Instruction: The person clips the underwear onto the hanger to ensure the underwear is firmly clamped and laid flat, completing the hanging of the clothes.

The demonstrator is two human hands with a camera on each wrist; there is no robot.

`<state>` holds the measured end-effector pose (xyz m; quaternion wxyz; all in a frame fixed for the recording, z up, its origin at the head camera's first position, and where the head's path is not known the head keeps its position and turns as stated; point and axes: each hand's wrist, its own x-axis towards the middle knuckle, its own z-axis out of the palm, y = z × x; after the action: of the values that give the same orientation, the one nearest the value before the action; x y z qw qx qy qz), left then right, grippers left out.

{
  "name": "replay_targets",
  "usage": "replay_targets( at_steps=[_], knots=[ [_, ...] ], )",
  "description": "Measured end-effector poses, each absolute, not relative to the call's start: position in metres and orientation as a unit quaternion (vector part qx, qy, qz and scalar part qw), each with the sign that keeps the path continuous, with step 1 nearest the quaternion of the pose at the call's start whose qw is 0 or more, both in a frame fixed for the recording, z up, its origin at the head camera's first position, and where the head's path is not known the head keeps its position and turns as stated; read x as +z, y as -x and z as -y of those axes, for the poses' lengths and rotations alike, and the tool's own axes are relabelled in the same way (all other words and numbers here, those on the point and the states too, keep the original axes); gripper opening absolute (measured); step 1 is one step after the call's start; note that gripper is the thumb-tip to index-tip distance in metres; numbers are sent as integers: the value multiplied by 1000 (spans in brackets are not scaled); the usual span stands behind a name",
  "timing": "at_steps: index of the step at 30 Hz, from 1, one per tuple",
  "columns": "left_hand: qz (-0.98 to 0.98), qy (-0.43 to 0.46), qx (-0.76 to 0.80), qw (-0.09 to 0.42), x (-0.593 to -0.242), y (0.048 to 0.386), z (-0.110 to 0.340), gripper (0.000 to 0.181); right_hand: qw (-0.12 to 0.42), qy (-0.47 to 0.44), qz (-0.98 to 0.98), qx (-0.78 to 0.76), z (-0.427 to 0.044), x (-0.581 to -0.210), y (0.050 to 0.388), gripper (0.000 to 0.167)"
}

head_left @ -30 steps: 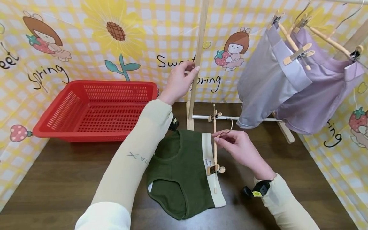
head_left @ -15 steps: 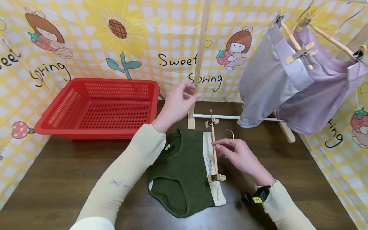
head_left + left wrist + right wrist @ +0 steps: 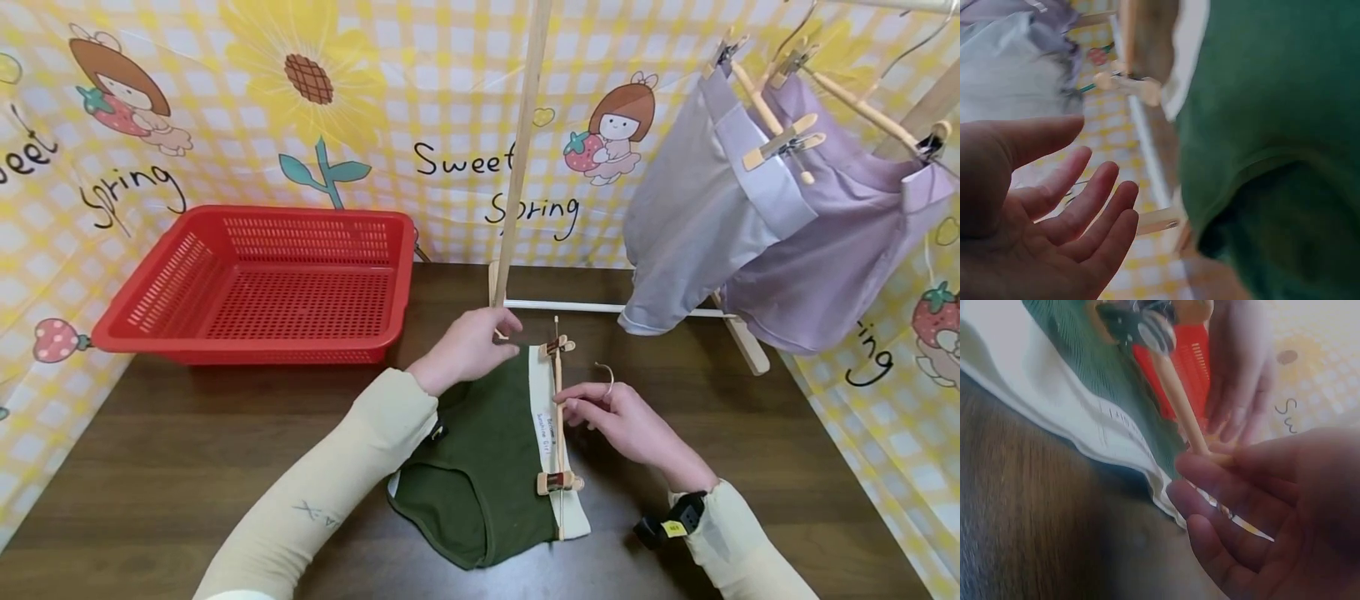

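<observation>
Dark green underpants (image 3: 495, 467) with a cream waistband lie flat on the table, the waistband toward the right. Over that waistband my right hand (image 3: 618, 421) pinches a wooden clip hanger (image 3: 559, 417) near the base of its metal hook. One clip (image 3: 557, 347) sits at the hanger's far end and another (image 3: 559, 482) at its near end. My left hand (image 3: 476, 346) hovers over the underpants' far edge, close to the far clip. In the left wrist view its fingers (image 3: 1107, 187) are loosely bent, with nothing held.
A red plastic basket (image 3: 247, 342) stands at the back left. At the back right, grey shorts (image 3: 690, 208) and lilac shorts (image 3: 832, 225) hang on clip hangers from a wooden rack (image 3: 521, 158). A patterned cloth (image 3: 442, 75) covers the wall behind.
My left hand has come down from beside the rack post toward the far clip. The right hand has shifted the hanger nearer to me along the waistband.
</observation>
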<state>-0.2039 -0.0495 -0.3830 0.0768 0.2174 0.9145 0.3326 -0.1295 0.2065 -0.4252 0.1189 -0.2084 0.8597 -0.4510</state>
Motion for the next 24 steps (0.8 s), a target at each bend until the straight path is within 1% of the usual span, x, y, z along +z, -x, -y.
replay_targets(
  at_steps=[7,10,13,20,24],
  knots=[
    [-927,-236,260,133,-404,204,34,42,153,241,-842,-459,-214,-431,136,22],
    [-929,-234,240,157,-407,205,30,47,171,243,-837,-460,-217,-434,139,23],
    [-930,-232,227,171,-407,204,26,50,181,229,-838,-460,-220,-435,139,25],
    [-936,-231,197,176,-410,198,23,55,149,142,-874,-439,-236,-424,137,26],
    [-938,-223,196,177,-414,195,22,56,147,116,-888,-420,-249,-422,139,25]
  ],
)
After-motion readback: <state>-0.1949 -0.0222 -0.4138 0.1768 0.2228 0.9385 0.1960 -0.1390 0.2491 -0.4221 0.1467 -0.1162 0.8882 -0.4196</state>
